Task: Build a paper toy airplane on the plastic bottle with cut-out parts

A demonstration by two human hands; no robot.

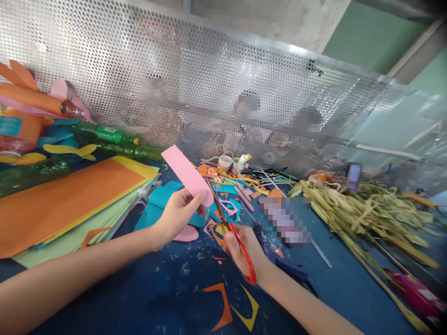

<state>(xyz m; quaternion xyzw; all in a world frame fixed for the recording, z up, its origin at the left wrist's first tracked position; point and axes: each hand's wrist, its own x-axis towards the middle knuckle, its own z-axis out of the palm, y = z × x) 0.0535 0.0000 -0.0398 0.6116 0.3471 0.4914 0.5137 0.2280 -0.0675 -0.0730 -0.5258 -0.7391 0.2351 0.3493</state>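
A pink paper strip point(184, 171) with a rounded lower end is pinched in my left hand point(178, 214), thumb on top. My right hand point(247, 251) grips scissors point(246, 253) with red handles. Their dark blades point up and away, right beside the strip's rounded end; I cannot tell whether they touch it. Under my hands lie a blue paper piece point(153, 204), a pink rounded piece point(186, 233) and scattered offcuts. Closer to me are an orange offcut point(223, 307) and a yellow offcut point(249, 309) with curved cut-outs.
Stacked coloured paper point(77, 200) and green plastic bottles point(111, 135) stand on the left. A blue glue gun point(289, 269) lies right of my right hand, with dried husks point(349, 214) beyond. A perforated metal panel point(209, 70) closes the back, with people seen behind or reflected.
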